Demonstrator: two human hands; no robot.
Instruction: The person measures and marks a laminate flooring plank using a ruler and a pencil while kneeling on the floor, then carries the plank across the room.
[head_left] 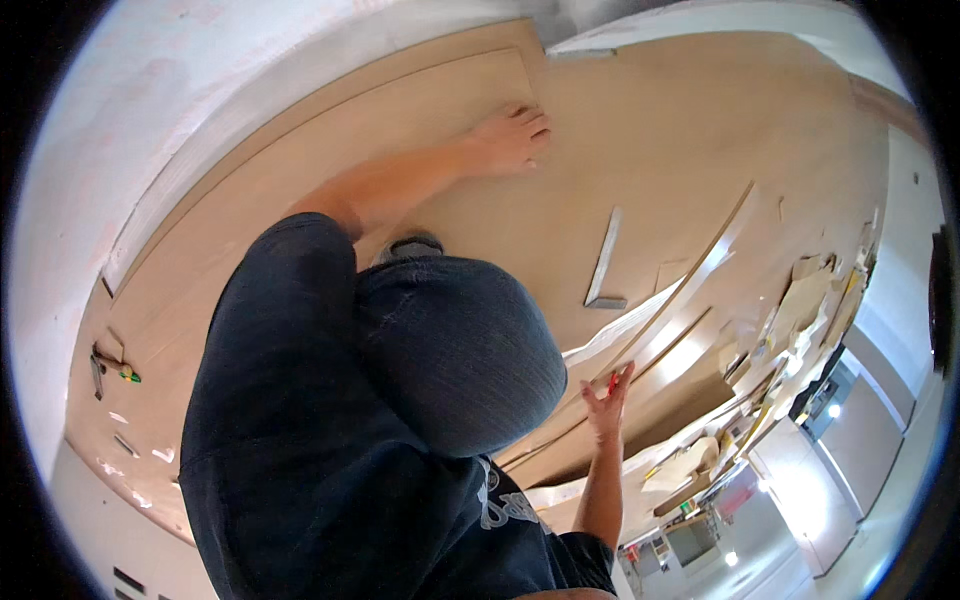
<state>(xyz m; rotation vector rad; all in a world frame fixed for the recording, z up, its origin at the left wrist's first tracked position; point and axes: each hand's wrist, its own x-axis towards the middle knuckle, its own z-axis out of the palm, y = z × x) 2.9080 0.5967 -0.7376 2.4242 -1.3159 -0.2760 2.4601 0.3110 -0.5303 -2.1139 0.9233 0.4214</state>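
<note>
My left hand (pixel 512 138) lies palm down on a brown sheet (pixel 440 95), fingers spread a little and slightly bent, near the sheet's right-hand end by the wall. It holds nothing that I can see. Lower right, my right hand (pixel 606 405) is raised beside long thin strips (pixel 690 270), with a small red thing (pixel 613 383) between thumb and fingers; its kind is too small to make out. A try square (pixel 603 258) with a pale blade and dark stock lies on the brown floor between my hands. My bent knee (pixel 460 350) covers the middle.
A white wall (pixel 150 130) curves along the left and top. Torn brown paper scraps (pixel 805 295) and offcuts are heaped at the right. Small tools (pixel 115 368) lie at the far left. Beyond the offcuts stand pale panels (pixel 800 480) under bright lights.
</note>
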